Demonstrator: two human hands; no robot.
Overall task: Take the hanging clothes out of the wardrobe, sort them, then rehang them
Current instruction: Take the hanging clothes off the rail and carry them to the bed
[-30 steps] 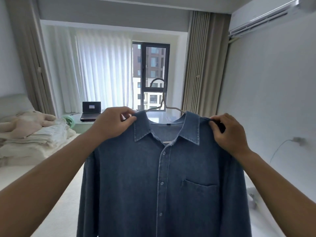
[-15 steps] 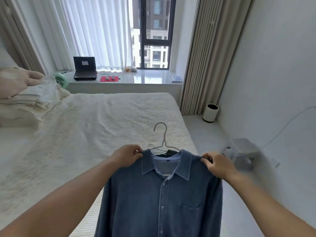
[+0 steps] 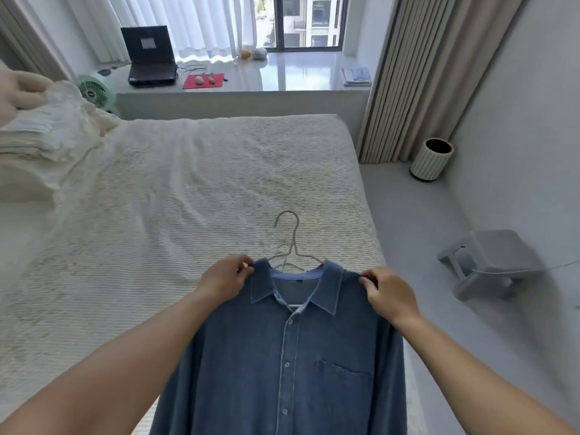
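Shirt lowered from window height toward the bed.
Left hand and right hand each pinch a shoulder of the denim shirt, spread between them, hanger just beyond, likely for laying flat on the bed.

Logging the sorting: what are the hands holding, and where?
Both hold the denim shirt at its shoulders: left hand, right hand.

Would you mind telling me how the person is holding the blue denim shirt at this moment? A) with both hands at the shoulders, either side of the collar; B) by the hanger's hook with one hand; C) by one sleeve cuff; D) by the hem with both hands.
A: the left hand and right hand each pinch a shoulder of the denim shirt, while the hanger hook stands free above the collar.
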